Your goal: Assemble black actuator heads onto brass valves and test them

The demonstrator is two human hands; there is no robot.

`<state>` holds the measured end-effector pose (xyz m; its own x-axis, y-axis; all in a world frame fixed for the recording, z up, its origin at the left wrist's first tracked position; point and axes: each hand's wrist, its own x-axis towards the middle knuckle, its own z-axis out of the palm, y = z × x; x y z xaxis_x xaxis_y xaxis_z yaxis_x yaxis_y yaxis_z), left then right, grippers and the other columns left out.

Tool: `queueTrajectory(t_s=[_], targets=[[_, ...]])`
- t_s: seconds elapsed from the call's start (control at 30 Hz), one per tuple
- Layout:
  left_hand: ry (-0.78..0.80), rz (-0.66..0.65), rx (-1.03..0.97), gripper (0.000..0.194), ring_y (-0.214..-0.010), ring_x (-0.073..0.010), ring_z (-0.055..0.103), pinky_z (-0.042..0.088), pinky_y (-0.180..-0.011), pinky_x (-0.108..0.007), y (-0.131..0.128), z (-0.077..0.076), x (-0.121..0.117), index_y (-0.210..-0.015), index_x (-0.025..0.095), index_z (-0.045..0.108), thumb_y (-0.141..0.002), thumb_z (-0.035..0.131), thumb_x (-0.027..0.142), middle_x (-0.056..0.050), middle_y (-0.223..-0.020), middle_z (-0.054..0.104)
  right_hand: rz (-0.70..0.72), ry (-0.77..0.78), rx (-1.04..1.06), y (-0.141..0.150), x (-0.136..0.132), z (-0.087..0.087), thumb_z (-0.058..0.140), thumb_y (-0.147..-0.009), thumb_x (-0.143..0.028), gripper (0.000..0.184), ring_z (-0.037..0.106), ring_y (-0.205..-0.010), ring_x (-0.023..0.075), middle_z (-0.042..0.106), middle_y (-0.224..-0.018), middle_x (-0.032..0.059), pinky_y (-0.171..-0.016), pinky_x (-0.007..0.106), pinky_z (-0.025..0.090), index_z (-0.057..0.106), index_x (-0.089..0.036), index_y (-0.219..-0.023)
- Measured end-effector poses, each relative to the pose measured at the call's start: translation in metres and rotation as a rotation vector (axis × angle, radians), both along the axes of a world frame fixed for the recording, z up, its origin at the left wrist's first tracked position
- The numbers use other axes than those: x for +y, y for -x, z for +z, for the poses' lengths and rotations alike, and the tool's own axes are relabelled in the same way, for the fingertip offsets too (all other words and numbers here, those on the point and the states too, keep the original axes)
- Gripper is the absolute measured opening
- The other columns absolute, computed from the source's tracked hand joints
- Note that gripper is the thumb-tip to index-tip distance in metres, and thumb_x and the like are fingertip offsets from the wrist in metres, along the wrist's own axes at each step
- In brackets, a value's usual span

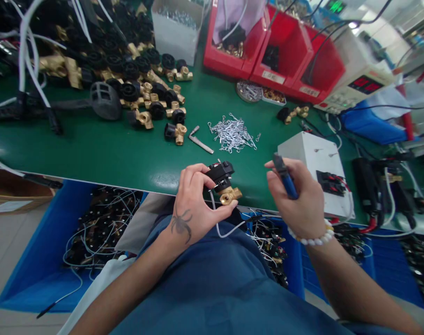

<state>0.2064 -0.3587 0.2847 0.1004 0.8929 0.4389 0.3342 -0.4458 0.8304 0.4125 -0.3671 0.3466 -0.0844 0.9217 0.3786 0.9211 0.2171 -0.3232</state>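
Note:
Near the front edge of the green table, my left hand (196,202) is closed around a brass valve (229,194) with a black actuator body (221,172) on top. A white cable (221,235) hangs from the valve and curves below the table edge. To the right, my right hand (299,200) grips pliers (285,176) with a blue handle, mostly hidden in the palm; it is apart from the valve. Beyond both hands lies a pile of silver cotter pins (234,132). An L-shaped metal piece (201,140) rests left of the pins.
Many brass valves with black caps (142,95) crowd the back left. Red bins (281,51) and a white box (179,28) stand at the back. A white switch box (309,158) sits by my right hand. Blue crates (34,260) of cabled parts stand below the table.

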Motion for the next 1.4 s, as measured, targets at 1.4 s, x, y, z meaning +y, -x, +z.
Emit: queueTrajectory(t_s=[1.4], targets=[[0.796,-0.54,-0.722,0.06,-0.093,-0.0276,0.075,0.061,-0.08,-0.037,-0.017,0.076,-0.021,-0.119,0.01,0.065,-0.085,0.07,0.058,-0.014,-0.096,0.077,-0.334,-0.176,0.364,-0.11,0.038,0.06,0.078,-0.077,-0.023,0.021,0.07,-0.094,0.0247,0.075,-0.094,0.0098,-0.096,0.046,0.052,0.075,-0.017,-0.097]])
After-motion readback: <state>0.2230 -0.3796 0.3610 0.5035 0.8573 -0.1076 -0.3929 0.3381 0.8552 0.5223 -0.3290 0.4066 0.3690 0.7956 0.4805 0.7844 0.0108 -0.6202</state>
